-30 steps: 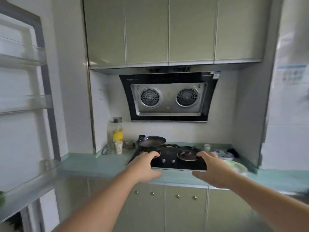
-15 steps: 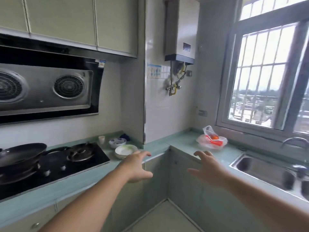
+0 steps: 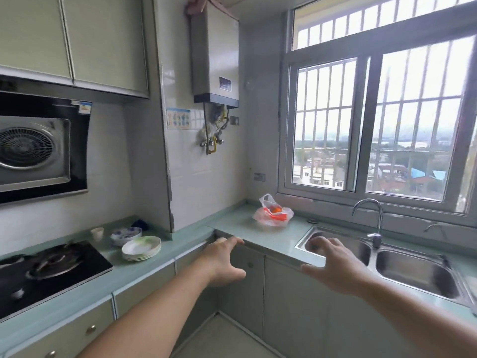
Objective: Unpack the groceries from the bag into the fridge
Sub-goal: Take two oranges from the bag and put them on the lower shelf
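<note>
The bag (image 3: pixel 273 212) sat on the pale green countertop (image 3: pixel 240 223) in the corner below the window (image 3: pixel 374 125), just left of the steel sink (image 3: pixel 413 270). Thin, crinkly, translucent plastic w/ red print, slumped flat and wide, long axis approx left-right; one looped handle stood up at its left end. Sth round and orange showed inside. Both hands were held out in the air, well short of the bag, holding nothing: left hand (image 3: pixel 224 262) w/ fingers spread loosely, thumb out; right hand (image 3: pixel 333 264) fingers splayed wide. Vs half a sec earlier, view had swung right: stove (image 3: pixel 49 270) mostly at the left edge, bag nearer centre, stacked glossy plates (image 3: pixel 141 248) beside it.
</note>
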